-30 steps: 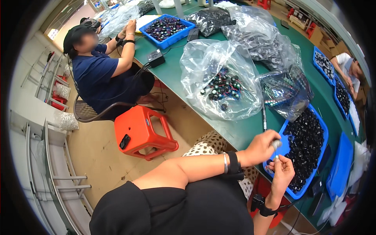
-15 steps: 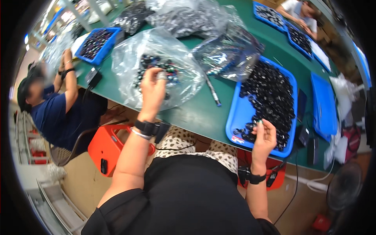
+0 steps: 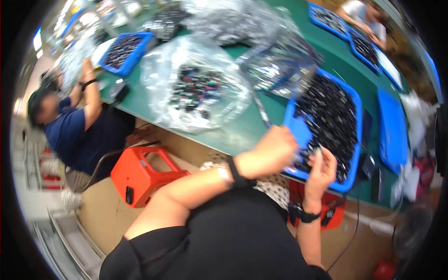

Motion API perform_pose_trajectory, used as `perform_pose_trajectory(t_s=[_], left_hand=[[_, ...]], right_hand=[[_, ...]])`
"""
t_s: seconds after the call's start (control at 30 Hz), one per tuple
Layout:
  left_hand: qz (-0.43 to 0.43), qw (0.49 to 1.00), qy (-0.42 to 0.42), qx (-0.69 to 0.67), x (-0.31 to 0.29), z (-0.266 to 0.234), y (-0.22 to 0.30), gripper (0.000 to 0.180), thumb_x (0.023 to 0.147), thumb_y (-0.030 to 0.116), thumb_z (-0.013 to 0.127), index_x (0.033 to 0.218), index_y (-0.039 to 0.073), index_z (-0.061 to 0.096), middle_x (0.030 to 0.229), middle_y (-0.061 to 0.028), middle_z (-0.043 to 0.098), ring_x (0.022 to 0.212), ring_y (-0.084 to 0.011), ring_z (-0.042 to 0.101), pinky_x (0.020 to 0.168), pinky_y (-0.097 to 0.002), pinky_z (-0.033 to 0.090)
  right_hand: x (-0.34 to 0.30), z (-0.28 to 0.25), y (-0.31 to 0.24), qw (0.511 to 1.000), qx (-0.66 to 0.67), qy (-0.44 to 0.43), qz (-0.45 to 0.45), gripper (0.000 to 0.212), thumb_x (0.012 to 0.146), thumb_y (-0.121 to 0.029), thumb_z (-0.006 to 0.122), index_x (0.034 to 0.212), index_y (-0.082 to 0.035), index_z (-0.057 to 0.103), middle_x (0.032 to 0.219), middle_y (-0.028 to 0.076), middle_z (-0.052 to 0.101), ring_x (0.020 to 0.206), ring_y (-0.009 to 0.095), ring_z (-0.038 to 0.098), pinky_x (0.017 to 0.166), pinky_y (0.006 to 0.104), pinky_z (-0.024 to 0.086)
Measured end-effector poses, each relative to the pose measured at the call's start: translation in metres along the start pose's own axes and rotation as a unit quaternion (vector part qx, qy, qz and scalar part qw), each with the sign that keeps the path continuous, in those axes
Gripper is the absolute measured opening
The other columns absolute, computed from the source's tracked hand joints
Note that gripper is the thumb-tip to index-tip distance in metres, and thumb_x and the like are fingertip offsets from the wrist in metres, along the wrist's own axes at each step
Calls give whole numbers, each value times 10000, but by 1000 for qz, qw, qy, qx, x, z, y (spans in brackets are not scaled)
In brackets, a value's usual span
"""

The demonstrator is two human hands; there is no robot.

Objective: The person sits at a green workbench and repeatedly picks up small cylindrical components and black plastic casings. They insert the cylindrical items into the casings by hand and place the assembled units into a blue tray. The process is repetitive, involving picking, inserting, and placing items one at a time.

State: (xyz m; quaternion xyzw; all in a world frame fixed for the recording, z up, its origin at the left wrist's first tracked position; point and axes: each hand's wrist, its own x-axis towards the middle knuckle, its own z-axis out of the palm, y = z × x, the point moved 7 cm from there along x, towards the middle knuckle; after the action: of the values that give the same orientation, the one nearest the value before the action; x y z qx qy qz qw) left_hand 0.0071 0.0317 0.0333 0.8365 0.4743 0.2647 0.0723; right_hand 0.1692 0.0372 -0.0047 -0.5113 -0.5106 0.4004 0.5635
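My right hand (image 3: 323,170) is closed at the front of a blue tray (image 3: 358,135), its thumb and finger pinching a small dark piece (image 3: 318,150) with a greenish glint. The tray holds a heap of small shiny black pieces (image 3: 331,119). Just left of that hand, my left hand (image 3: 274,147) hangs over the tray's near left edge. Motion smears its fingers, so what they hold, if anything, does not show. Farther left lies a clear plastic bag (image 3: 158,105) with many small dark, green and red pieces (image 3: 196,93) in it.
A pen-like stick (image 3: 260,107) lies between bag and tray. More plastic bags (image 3: 233,21) are piled at the back. An orange-red stool (image 3: 140,175) stands at left, near a seated co-worker (image 3: 74,126). Blue trays (image 3: 326,18) reach toward another person (image 3: 366,21).
My left hand has swung right from over the clear bag to the blue tray, beside my right hand. My right hand keeps its pinch. The whole view has shifted slightly.
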Motion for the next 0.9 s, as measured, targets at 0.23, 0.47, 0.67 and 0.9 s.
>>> perform_pose_trajectory(t_s=[0.23, 0.47, 0.67, 0.9], left_hand=[[-27, 999, 26, -12, 3, 28, 12, 101, 692, 101, 638, 784, 60, 632, 796, -73, 623, 835, -247, 569, 769, -377, 421], [-224, 864, 116, -436, -9, 11, -24, 280, 771, 100, 726, 992, 15, 577, 870, -110, 577, 775, -222, 593, 694, -343, 501], [-271, 817, 53, -506, -30, 22, -29, 256, 819, 23, 701, 1068, 26, 643, 873, -17, 605, 791, -82, 592, 720, -236, 508], [-312, 698, 21, -644, -36, 21, -15, 296, 876, 20, 640, 1161, -31, 581, 968, -50, 644, 888, -82, 605, 784, -240, 506]], right_hand=[[-3, -6, 1, 998, -34, -18, -40, 188, 949, -38, 553, 1127, 18, 569, 910, 31, 589, 745, 64, 539, 640, 193, 451], [5, 0, -1, 999, 3, -43, 29, 193, 933, -28, 569, 1113, 21, 620, 961, 43, 621, 778, 69, 557, 668, 202, 462], [-3, 28, -19, 979, 75, -166, 90, 160, 909, -1, 585, 1062, 6, 630, 926, 34, 633, 768, 75, 591, 700, 207, 491], [-6, 36, -19, 972, 81, -205, 85, 138, 901, 16, 601, 1032, 9, 642, 911, 6, 606, 777, 56, 544, 693, 197, 453]])
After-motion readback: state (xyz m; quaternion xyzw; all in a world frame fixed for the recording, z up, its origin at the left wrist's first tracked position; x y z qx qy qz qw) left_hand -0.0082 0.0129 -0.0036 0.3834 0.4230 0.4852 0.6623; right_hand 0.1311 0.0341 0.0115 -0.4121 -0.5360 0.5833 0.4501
